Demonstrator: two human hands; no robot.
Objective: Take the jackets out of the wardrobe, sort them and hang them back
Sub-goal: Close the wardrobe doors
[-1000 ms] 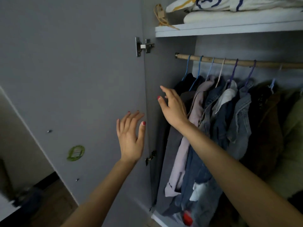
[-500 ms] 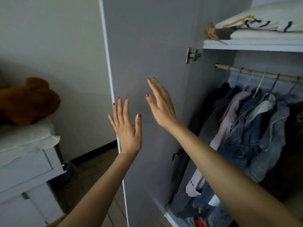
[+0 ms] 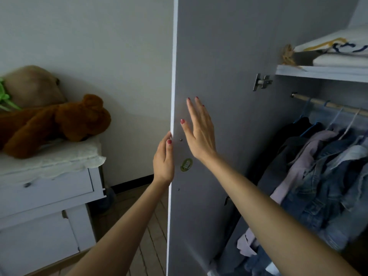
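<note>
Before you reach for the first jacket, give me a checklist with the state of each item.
1. Wardrobe door swung wide open: ok; the inside of the wardrobe shows past it.
2. Left hand free: not ok; it is at the door's outer edge, the thumb on the inner face.
3. Right hand free: ok; the fingers are straight, flat by the door's inner face, holding nothing.
4. Jackets still on the rail: ok; they hang from hangers.
5. Place to lay jackets down: cannot tell; the dresser top carries plush toys.
</note>
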